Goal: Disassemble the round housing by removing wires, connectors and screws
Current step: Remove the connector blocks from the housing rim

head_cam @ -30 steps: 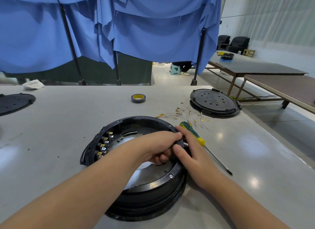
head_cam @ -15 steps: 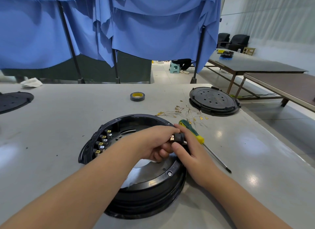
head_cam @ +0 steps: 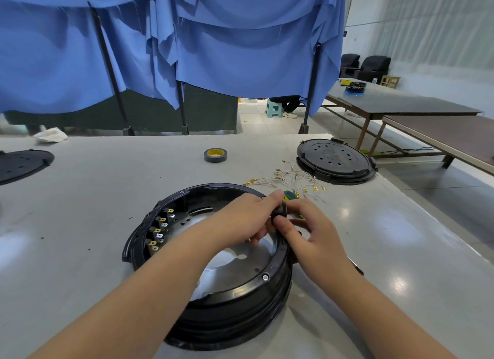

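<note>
Head view, lower centre of the frame: round black housing (head_cam: 227,300) rests on the grey table (head_cam: 80,198), open side up, with a shiny metal plate inside. One screw (head_cam: 265,277) sits in the near-right rim. A row of terminals with brass and silver tabs (head_cam: 160,229) lines the inner left wall.

Both forearms enter from the bottom edge and meet above the housing's right rim. Left hand (head_cam: 248,219) and right hand (head_cam: 307,231) together pinch a small black component (head_cam: 280,211), fingers curled around it; what the part is cannot be told.

Just behind the hands, a green-and-yellow screwdriver handle (head_cam: 290,195) shows, mostly hidden by them. Beyond it, loose thin wires with brass crimp connectors (head_cam: 288,179) lie spread on the table.

Right of centre, past the wires, a round black cover with holes (head_cam: 335,160) lies flat. At centre, a roll of dark tape with a yellow core (head_cam: 215,155) stands apart. Left edge: another black disc (head_cam: 21,163), partly cut off, with a white rag (head_cam: 50,134) behind it.

Upper frame: blue cloth (head_cam: 187,37) hangs from dark poles. Upper right: brown tables (head_cam: 401,102) and dark chairs (head_cam: 374,64).
</note>
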`<state>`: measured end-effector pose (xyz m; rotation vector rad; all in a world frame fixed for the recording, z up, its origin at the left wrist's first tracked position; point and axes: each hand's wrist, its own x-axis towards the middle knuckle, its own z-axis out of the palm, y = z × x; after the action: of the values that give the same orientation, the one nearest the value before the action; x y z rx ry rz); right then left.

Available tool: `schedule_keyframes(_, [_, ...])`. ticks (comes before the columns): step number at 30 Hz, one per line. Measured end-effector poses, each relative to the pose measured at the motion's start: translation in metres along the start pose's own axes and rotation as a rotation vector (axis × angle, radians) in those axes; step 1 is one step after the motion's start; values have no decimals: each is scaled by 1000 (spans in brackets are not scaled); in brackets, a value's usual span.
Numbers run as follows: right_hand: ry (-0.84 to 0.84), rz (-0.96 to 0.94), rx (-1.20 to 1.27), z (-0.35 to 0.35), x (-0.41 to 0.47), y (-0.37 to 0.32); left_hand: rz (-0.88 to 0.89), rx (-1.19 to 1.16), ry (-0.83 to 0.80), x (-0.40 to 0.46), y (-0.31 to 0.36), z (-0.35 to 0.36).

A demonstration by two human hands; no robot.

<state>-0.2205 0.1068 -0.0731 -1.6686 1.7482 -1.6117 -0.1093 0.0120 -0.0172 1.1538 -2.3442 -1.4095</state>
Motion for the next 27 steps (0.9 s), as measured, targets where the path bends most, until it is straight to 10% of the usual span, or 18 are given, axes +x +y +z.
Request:
schedule_keyframes(10, [5, -27, -39, -3, 6, -1, 298, 656, 30, -28, -16, -25])
schedule_keyframes(27, [0, 148, 90, -1, 23, -10, 213, 737, -20, -19, -42, -5])
